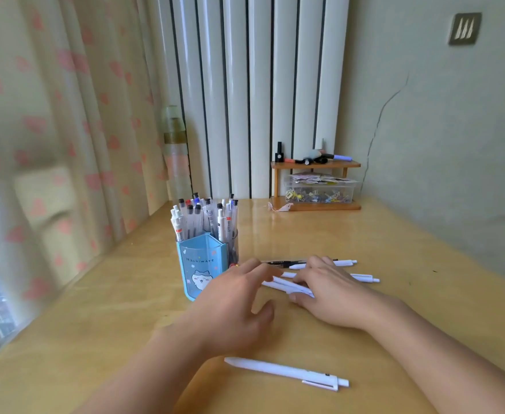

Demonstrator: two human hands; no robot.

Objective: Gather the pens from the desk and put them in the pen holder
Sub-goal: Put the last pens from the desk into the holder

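Pale green walls with a long crack at the right, white radiator columns (254, 94) behind, heart-printed curtain (60, 121) on the left. Glossy yellow-wood desk (394, 243) running out from the viewer to the far corner. Blue pen holder (199, 265) with a cartoon cat, standing upright left of centre, already packed with capped pens. Left hand (233, 306) just right of the holder, palm down, fingers loosely spread and relaxed, tips reaching toward a cluster of white pens (287, 286) without plainly closing on any. Right hand (328, 291) laid across that same cluster, fingers bent over the barrels and thumb tucked under one pen; whether it truly pinches that pen or merely presses on it, hard to tell. Two more white pens (361, 277) poking out to the right from under the right hand's fingers, plus a dark pen (281, 262) lying just beyond the fingertips. One further white pen (287, 372) alone near the front edge, well apart from both hands, between the two forearms. Small wooden shelf (315, 165) in the far corner, carrying little bottles on top and a clear box (319, 191) of small trinkets beneath.
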